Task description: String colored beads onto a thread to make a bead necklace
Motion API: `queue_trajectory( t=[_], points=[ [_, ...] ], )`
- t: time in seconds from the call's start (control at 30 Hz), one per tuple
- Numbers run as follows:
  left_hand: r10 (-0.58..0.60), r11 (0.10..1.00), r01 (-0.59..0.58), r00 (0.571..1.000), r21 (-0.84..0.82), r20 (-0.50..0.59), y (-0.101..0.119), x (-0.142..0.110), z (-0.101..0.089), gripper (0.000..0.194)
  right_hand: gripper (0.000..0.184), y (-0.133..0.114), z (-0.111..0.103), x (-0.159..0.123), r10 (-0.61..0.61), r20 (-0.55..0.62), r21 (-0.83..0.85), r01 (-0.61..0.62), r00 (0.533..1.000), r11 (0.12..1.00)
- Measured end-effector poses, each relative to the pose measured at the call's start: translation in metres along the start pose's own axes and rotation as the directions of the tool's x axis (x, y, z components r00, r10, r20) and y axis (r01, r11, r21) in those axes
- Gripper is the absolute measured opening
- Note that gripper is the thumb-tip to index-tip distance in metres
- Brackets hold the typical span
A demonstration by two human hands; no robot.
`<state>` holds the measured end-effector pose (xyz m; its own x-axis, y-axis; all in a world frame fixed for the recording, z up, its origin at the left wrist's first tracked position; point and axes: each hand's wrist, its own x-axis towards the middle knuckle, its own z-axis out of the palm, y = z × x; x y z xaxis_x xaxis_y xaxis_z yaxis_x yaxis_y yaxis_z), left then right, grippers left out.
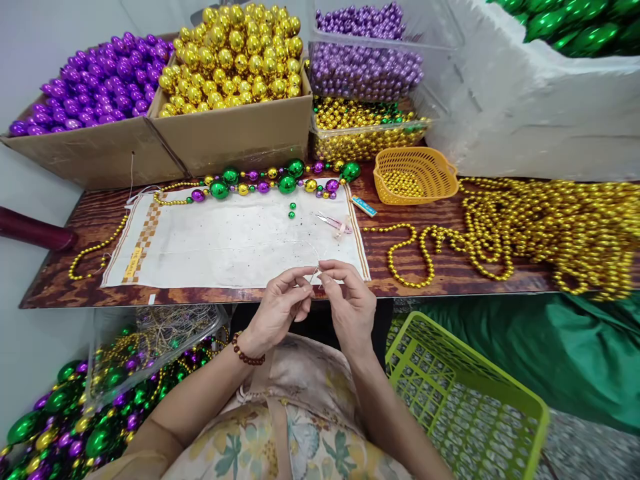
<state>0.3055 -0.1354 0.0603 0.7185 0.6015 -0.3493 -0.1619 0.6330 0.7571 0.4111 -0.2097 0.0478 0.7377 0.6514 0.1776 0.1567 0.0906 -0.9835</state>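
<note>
Over the near edge of the table, two hands meet almost tip to tip! The left hand pinches what looks like a needle, thumb against forefinger; the right hand has thumb and forefinger closed, apparently on the thread, though that grip's too fine for me to be sure. Watch that slack curve, pale against the white cloth: hard to see, easy to snag or knot. Loosen the pinch, and the needle could drop off the near side. Just far of the fingers, two green beads lie loose; a tug on the cloth might set them rolling. To their right, the snips sit with bare blades pointing left, and a stray loop of thread could catch there.
</note>
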Motion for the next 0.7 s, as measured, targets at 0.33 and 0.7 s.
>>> queue_trajectory(
  t=[0.33, 0.7],
  points=[
    [0.057, 0.997, -0.055, 0.998, 0.054, -0.029, -0.0028, 0.0, 0.0009, 0.036, 0.013, 0.0007, 0.006, -0.0065, 0.039, -0.008, 0.112, -0.038, 0.999, 0.993],
    [0.117, 0.99, -0.115, 0.993, 0.079, -0.02, -0.0056, -0.0004, -0.0002, 0.03, 0.011, -0.0035, 0.0063, -0.0077, -0.01, -0.004, 0.107, 0.011, 1.0, 0.994]
  ],
)
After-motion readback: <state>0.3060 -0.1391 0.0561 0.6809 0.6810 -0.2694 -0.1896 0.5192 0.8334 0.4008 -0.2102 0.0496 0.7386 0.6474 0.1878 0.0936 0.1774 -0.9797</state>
